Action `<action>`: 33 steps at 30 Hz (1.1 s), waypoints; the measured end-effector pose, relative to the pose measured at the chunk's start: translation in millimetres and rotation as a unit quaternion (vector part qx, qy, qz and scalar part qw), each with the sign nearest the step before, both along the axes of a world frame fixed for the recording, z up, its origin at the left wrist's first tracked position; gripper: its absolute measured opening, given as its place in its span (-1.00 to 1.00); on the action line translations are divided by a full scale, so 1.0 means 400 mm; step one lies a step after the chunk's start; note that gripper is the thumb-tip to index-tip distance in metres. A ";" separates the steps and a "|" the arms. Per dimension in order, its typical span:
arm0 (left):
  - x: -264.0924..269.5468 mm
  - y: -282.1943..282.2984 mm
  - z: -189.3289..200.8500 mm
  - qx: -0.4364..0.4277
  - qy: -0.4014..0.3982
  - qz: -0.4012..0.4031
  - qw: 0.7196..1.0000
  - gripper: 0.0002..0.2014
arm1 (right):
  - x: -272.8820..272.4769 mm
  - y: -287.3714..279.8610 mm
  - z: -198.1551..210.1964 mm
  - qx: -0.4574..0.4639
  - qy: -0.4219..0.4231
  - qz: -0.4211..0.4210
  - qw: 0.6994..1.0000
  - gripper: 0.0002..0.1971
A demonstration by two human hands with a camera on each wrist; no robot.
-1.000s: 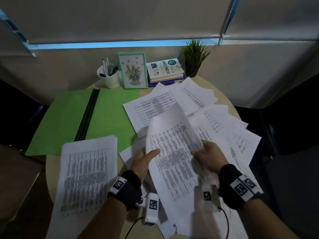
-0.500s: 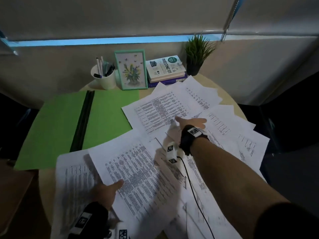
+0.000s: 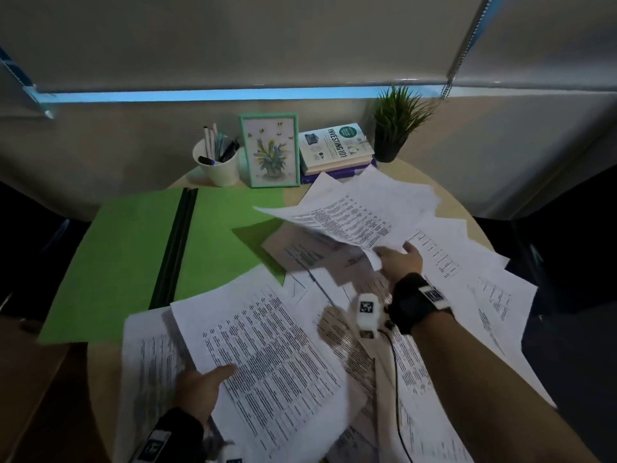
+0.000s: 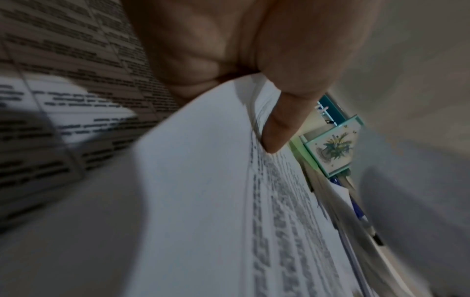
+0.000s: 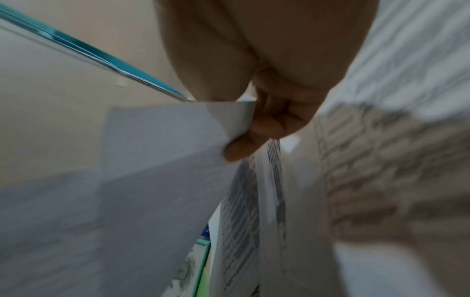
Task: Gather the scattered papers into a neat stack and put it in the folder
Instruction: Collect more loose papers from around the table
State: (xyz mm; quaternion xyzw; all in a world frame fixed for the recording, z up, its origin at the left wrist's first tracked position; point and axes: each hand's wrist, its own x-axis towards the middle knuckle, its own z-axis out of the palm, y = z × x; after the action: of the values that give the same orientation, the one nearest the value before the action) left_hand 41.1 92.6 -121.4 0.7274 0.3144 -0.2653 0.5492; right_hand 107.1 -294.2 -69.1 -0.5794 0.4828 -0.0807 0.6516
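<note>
Printed white sheets lie scattered over the round table (image 3: 467, 208). My left hand (image 3: 203, 385) pinches the near edge of a printed sheet (image 3: 267, 355) at the front left, thumb on top; the left wrist view shows the thumb (image 4: 284, 112) pressing that paper (image 4: 203, 201). My right hand (image 3: 399, 259) pinches the corner of another sheet (image 3: 350, 215) and holds it lifted above the pile at the table's middle; the right wrist view shows fingers (image 5: 244, 148) curled on the corner of that sheet (image 5: 165, 150). The open green folder (image 3: 133, 248) lies flat at the left, with a dark spine.
At the back stand a white cup of pens (image 3: 218, 162), a framed flower picture (image 3: 270, 150), a stack of books (image 3: 335, 148) and a small potted plant (image 3: 395, 125). More loose sheets (image 3: 474, 279) spread to the right edge. A cable (image 3: 399, 379) runs along my right forearm.
My left hand carried a sheet to the front left pile. My right hand reached to the middle of the table and lifted a sheet by its corner.
</note>
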 end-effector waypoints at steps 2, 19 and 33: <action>-0.010 -0.003 0.007 0.015 -0.007 -0.038 0.999 -0.54 | -0.062 -0.026 0.030 0.039 -0.049 0.037 0.997 -0.32; -0.129 -0.113 -0.005 -0.110 -0.028 0.058 0.992 -0.37 | -0.349 0.046 0.036 -0.201 0.112 0.592 0.772 -0.87; -0.244 -0.194 0.033 0.096 -0.110 0.068 0.987 -0.61 | -0.399 -0.162 0.022 -0.336 0.322 0.292 0.836 0.18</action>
State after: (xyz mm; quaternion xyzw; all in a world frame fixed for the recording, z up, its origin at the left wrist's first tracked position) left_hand -56.4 14.9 -108.3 0.7783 0.3253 -0.1143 0.5248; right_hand -52.4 -359.1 -60.3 -0.8700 0.4171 0.1472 0.2177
